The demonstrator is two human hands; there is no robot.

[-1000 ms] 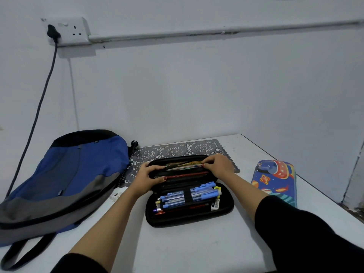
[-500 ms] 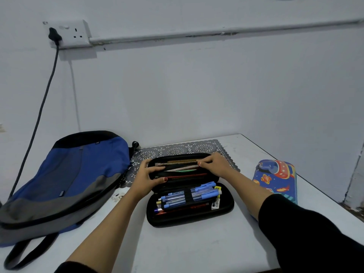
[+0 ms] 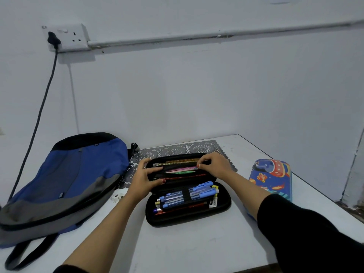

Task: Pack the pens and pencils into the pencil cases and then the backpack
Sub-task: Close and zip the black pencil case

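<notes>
Now the open black zippered fabric pencil case (image 3: pixel 187 219) lies mid white counter (image 3: pixel 197 249), long axis nine to three o'clock, the left hand (image 3: pixel 144 179) gripping its raised far half at nine, the right hand's (image 3: pixel 215 166) fingers (image 3: pixel 204 160) pinching that half's mesh pocket at three, coloured pencils (image 3: pixel 181 171) tucked between.

At 8 o'clock the backpack (image 3: pixel 65 184) runs off the edge. At 4 o'clock the right forearm (image 3: pixel 244 190) hides the rocket-print pencil case (image 3: pixel 271 174)'s near end. The right hand (image 3: pixel 216 164)'s fingertips cover what they pinch inside the black pencil case (image 3: pixel 187 221).

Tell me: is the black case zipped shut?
No, the black case lies open, with blue pens showing inside.
</notes>
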